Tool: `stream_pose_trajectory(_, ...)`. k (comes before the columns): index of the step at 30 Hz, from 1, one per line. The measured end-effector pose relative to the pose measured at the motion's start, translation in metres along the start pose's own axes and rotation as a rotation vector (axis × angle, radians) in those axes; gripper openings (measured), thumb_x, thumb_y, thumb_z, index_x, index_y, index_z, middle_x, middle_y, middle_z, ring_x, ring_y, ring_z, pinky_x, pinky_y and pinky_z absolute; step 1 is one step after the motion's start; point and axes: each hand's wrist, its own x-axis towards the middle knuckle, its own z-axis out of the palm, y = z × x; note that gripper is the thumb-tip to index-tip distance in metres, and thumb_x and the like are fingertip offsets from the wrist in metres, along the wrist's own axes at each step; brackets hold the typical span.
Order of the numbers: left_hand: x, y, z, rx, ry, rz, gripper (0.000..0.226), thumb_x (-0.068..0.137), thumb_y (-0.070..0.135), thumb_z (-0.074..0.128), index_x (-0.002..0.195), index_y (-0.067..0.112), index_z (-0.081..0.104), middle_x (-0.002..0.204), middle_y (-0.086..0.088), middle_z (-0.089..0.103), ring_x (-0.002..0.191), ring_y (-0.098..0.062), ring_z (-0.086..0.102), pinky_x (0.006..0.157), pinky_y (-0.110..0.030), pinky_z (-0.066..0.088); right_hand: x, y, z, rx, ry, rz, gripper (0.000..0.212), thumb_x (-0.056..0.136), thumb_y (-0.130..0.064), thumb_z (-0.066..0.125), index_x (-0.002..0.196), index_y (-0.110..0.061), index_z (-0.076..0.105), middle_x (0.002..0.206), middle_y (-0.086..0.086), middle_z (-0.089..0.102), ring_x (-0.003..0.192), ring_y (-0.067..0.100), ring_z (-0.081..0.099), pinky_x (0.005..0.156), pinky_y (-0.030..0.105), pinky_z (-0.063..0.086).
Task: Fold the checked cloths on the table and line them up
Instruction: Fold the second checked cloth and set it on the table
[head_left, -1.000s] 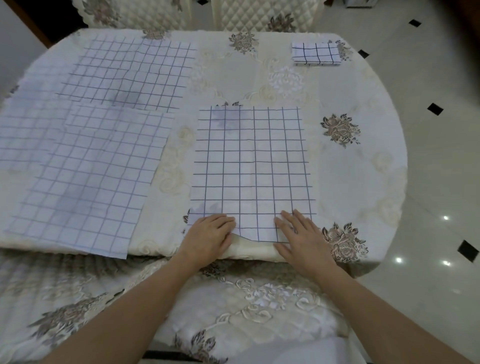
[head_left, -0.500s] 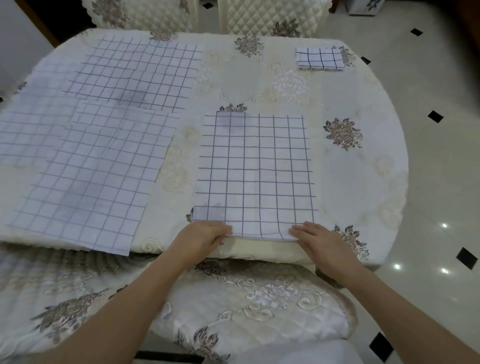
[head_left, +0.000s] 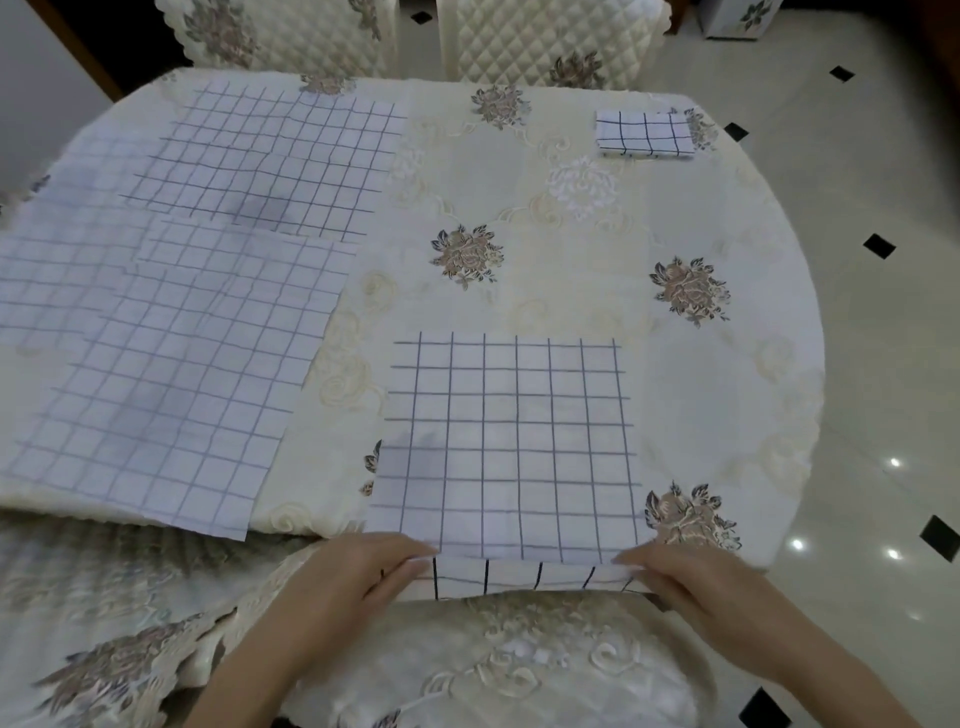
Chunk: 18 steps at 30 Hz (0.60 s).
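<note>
While spread cloths (head_left: 156, 364) wait at the frame's left, we work the lower-centre cloth (head_left: 514, 441). Our left hand (head_left: 353, 577) pinches its near-left corner, fingers together, and our right hand (head_left: 691, 587) pinches the near-right corner. It looks part-folded. Next, we judge, comes another squared fold, then lining it beside the folded cloth (head_left: 644, 132) at upper right.

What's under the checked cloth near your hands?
The flowery tablecloth lies under the checked cloth; one flower pokes out at its left edge. The rest beneath is covered.
</note>
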Motion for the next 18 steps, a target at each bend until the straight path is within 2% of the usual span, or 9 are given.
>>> stream_pose_trajectory(3,0.038,-0.001,-0.015,-0.019,0.006,-0.011,0.035,0.099,0.05,0.046,0.107,0.029,0.073,0.091,0.03,0.067,0.087,0.006,0.062,0.075,-0.01,0.046,0.036,0.003,-0.026,-0.075,0.051,-0.008,0.042,0.098,-0.059,0.026,0.107,-0.041,0.064,0.096,-0.041,0.055,0.093,-0.015,0.053,0.078,0.016,0.046)
stream_pose_trajectory(6,0.089,-0.016,-0.028,0.023,0.048,-0.032,0.023,0.099,0.032,0.055,0.109,0.023,0.073,0.097,0.021,0.068,0.092,-0.001,0.06,0.08,-0.013,0.045,0.085,0.02,-0.049,-0.102,0.169,-0.022,0.029,0.098,-0.049,0.042,0.099,-0.035,0.067,0.093,-0.029,0.058,0.088,-0.002,0.055,0.074,0.026,0.051)
stream_pose_trajectory(8,0.121,-0.029,-0.032,0.086,0.053,-0.025,0.021,0.1,0.029,0.055,0.109,0.02,0.072,0.101,0.011,0.07,0.092,-0.008,0.06,0.08,-0.016,0.044,0.12,0.03,-0.06,-0.124,0.214,-0.017,0.021,0.097,-0.04,0.051,0.097,-0.029,0.069,0.093,-0.023,0.06,0.089,0.005,0.056,0.073,0.029,0.05)
stream_pose_trajectory(11,0.165,-0.053,-0.034,0.141,0.066,-0.061,0.021,0.102,0.029,0.052,0.107,0.022,0.071,0.102,0.012,0.067,0.093,-0.009,0.057,0.08,-0.025,0.045,0.166,0.043,-0.068,-0.149,0.244,0.005,0.019,0.098,-0.035,0.056,0.096,-0.022,0.07,0.093,-0.013,0.064,0.089,0.013,0.058,0.072,0.034,0.05)
stream_pose_trajectory(14,0.197,-0.069,-0.031,0.233,0.133,-0.055,0.019,0.101,0.029,0.053,0.101,0.02,0.071,0.101,0.008,0.065,0.093,-0.016,0.056,0.081,-0.032,0.047,0.199,0.055,-0.07,-0.14,0.247,0.046,0.022,0.098,-0.036,0.055,0.095,-0.02,0.069,0.095,-0.011,0.062,0.088,0.014,0.058,0.071,0.037,0.051)
stream_pose_trajectory(18,0.222,-0.075,-0.029,0.323,0.275,-0.019,0.015,0.096,0.024,0.062,0.089,0.014,0.07,0.095,0.003,0.061,0.087,-0.02,0.052,0.072,-0.036,0.048,0.224,0.066,-0.067,-0.108,0.298,0.104,0.02,0.096,-0.038,0.059,0.091,-0.02,0.068,0.1,-0.013,0.053,0.079,0.012,0.058,0.064,0.034,0.051)
